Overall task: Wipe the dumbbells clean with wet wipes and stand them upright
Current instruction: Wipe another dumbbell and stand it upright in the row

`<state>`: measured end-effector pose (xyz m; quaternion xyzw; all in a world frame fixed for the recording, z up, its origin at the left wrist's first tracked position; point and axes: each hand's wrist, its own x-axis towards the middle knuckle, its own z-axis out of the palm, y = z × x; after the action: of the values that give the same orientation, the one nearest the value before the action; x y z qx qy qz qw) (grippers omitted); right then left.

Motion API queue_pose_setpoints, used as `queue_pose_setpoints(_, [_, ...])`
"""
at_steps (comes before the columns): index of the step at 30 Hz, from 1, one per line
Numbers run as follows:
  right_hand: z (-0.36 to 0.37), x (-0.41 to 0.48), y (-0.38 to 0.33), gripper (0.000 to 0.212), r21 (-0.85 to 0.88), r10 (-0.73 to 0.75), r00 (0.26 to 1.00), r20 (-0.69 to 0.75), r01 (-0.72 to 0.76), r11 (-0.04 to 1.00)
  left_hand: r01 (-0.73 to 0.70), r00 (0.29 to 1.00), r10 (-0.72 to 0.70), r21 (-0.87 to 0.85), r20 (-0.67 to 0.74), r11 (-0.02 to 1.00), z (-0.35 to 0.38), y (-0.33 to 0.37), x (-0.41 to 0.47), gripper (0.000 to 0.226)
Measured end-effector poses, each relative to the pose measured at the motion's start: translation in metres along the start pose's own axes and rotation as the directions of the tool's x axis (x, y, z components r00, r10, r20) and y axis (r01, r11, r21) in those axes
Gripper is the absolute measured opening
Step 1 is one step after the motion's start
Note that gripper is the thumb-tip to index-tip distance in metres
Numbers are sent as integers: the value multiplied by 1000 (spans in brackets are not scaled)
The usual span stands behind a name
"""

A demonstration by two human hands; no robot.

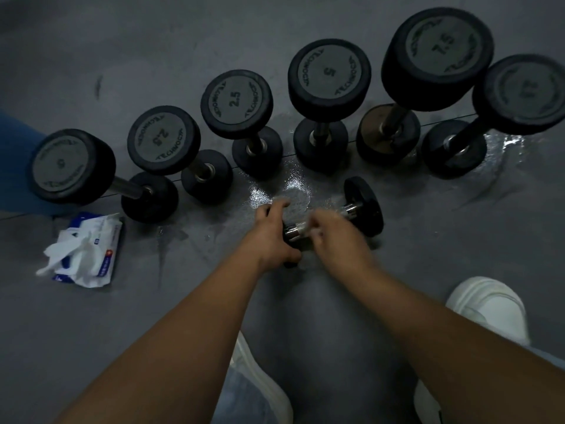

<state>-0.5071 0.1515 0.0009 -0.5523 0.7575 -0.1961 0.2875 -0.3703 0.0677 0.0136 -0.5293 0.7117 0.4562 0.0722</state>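
Dumbbell [365, 206] with round black ends, white wipe [302, 228] on chrome bar.

Grips the near head of a small dumbbell [363, 206], lying on its side on the floor [122, 316], with the left hand [275, 234]. Pinches a white wipe [303, 228] against its chrome handle with the right hand [336, 237], blurred. Beyond the hands, a wet patch [272, 194], then six upright dumbbells [329, 73] in a row. Left of the left hand, an opened wipe packet [88, 249]. Beside the right forearm, a white shoe [489, 307].
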Motion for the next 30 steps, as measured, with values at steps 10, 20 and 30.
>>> queue_pose_setpoints(10, [-10, 20, 8, 33, -377, -97, 995, 6, 92, 921, -2, 1000, 2, 38, 0, 999, -2, 5, -2, 106])
queue_pose_setpoints(20, [-28, 31, 2, 24, -526, -1, 907, 422, 246, 815, 98, 973, -96, -1, 212, 995, -13, 8, -3, 93])
queue_pose_setpoints(30, [-1, -9, -4, 17, 6, 102, 995, -2, -102, 995, -97, 995, 98, 173, 0, 980, 25, -16, -42, 119])
